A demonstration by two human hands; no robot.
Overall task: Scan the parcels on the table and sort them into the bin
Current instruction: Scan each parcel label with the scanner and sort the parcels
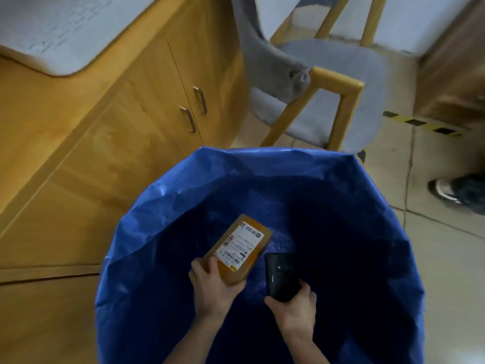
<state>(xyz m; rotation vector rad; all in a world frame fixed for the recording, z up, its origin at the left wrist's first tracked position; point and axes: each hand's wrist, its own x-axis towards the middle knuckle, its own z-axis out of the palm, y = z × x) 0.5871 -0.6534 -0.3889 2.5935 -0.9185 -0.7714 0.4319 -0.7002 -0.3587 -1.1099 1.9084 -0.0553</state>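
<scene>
The left hand (212, 287) grips the near end of the parcel (237, 249), thumb curled over its label face. The parcel hangs above the open mouth of the bin (262, 158), left of centre. The right hand (294, 308) wraps its fingers round the scanner (279, 277), just right of the parcel and also over the bin.

Probable risks:
- Releasing the parcel before the barcode registers would sort it unscanned.
- A loosened right grip would drop the scanner into the bin.

Bin liner (341, 195) crinkly blue plastic; parcel (237, 249) matt brown, paper label; scanner (279, 275) glossy blk
</scene>
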